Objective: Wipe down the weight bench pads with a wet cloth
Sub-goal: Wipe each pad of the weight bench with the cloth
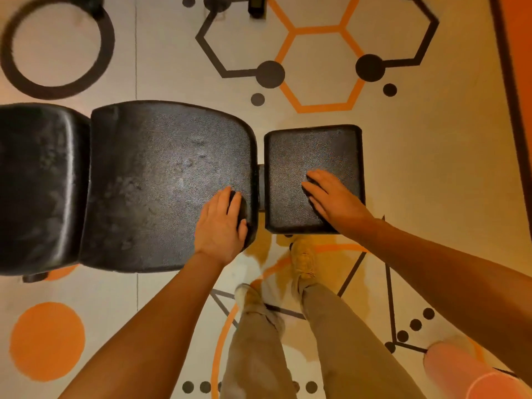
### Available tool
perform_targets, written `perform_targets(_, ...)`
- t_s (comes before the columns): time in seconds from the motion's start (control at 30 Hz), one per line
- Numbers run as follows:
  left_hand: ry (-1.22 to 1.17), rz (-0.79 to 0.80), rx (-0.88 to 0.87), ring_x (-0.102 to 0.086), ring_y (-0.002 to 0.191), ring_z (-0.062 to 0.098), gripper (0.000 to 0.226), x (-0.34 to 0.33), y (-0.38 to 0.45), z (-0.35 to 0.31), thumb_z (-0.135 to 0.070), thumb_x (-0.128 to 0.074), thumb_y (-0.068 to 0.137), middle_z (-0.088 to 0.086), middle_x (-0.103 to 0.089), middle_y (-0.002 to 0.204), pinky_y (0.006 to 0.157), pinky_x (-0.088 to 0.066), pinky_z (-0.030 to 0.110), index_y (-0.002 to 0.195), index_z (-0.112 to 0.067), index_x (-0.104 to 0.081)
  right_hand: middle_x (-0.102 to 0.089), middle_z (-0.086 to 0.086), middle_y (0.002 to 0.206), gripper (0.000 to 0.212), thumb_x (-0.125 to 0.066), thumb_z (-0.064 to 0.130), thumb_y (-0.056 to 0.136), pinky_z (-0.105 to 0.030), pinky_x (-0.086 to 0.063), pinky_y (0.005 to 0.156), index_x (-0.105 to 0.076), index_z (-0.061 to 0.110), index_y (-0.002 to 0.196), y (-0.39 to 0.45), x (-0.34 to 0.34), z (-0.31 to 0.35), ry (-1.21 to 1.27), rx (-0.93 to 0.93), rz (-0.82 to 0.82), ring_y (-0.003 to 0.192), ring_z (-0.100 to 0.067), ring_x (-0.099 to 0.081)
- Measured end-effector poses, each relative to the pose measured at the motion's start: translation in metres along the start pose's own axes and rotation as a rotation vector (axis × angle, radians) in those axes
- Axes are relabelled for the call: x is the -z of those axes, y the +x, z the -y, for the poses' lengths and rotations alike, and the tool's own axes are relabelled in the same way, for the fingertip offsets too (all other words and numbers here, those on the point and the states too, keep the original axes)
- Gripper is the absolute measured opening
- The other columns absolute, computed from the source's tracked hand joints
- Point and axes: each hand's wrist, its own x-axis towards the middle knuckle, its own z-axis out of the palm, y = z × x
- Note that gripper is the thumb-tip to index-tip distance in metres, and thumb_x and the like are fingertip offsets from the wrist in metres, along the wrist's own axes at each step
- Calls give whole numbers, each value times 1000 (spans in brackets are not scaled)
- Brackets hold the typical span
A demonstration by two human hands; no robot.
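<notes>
Khaki-trousered legs [288, 341] stand nearest, on a patterned floor [431, 168] of orange and grey hexagons and dots. Across it runs the weight bench, long axis left to right: a large black pebbled back pad [161, 180], worn and scuffed, then a smaller square seat pad [313, 156]. Left hand [221, 226] lies flat on the back pad's near corner; right hand [334, 197] rests flat, fingers spread, on the seat pad.

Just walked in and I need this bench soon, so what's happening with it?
A person stands over the weight bench, left hand flat on the near corner of the long back pad, right hand flat on the small seat pad. No cloth is visible in either hand.
</notes>
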Motion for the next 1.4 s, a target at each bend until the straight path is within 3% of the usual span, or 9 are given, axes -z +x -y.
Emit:
perform_targets(0.17, 30, -72, -75, -47, 126, 40, 54, 23, -30, 21, -23, -67, 85, 23, -48, 140, 105, -40, 52, 132, -2, -52, -55, -26, 130, 36, -64, 9, 91, -48, -47, 101, -60, -4, 124, 14, 15, 59, -19, 82, 6, 119, -42, -53)
perform_targets(0.23, 15, -113, -94, -52, 120, 40, 50, 33, -46, 33, -22, -68, 84, 22, -52, 134, 102, -43, 52, 127, -2, -54, -57, -25, 125, 34, -64, 10, 91, -47, -50, 96, -61, -3, 122, 23, 21, 84, -32, 148, -17, 114, -40, -56)
perform_targets(0.37, 20, -170, -83, -56, 114, 36, 47, 62, -79, 59, -32, -45, 90, 19, -58, 127, 99, -46, 50, 124, -2, -58, -63, -24, 107, 20, -58, 12, 94, -47, -53, 79, -67, -4, 104, 43, 34, 136, -79, 371, -50, 94, -40, -62)
perform_targets(0.43, 5, -197, -68, -58, 112, 35, 50, 76, -97, 74, -34, -39, 89, 18, -60, 124, 98, -47, 49, 124, -2, -59, -64, -22, 102, 29, -47, 18, 99, -46, -52, 76, -68, -1, 96, 52, 42, 159, -91, 468, -41, 90, -39, -62)
perform_targets(0.7, -15, -360, -45, -57, 99, 29, 37, 117, -157, 124, -29, -48, 87, 9, -60, 111, 93, -42, 42, 114, -7, -59, -63, -14, 99, 30, -49, 28, 100, -43, -49, 79, -68, 7, 89, 95, 63, 232, -142, 747, 27, 90, -32, -60)
perform_targets(0.8, -20, -371, 19, -57, 103, 28, 39, 128, -169, 141, -31, -46, 88, 9, -60, 113, 95, -45, 44, 114, -7, -61, -63, -13, 98, 33, -47, 31, 99, -43, -50, 78, -67, 7, 88, 119, 70, 254, -151, 813, 31, 91, -32, -60)
perform_targets(0.97, 2, -403, 112, -52, 109, 27, 43, 153, -183, 172, -31, -47, 87, 12, -61, 116, 96, -37, 37, 116, -6, -64, -64, -13, 102, 28, -53, 31, 97, -42, -51, 80, -68, 9, 90, 170, 69, 285, -136, 906, 28, 96, -32, -60)
perform_targets(1.2, -2, -407, 264, -55, 110, 30, 42, 175, -213, 223, -33, -48, 88, 12, -61, 119, 96, -44, 42, 118, -9, -64, -65, -11, 100, 34, -45, 32, 98, -39, -51, 78, -69, 9, 88, 228, 50, 338, -86, 1009, 68, 90, -29, -62)
perform_targets(1.4, 33, -533, 264, -52, 108, 27, 42, 169, -257, 288, -31, -46, 86, 14, -64, 114, 95, -38, 37, 112, -7, -68, -68, -10, 100, 34, -47, 31, 95, -39, -55, 83, -72, 9, 91, 255, 31, 402, -60, 1042, 62, 93, -28, -65)
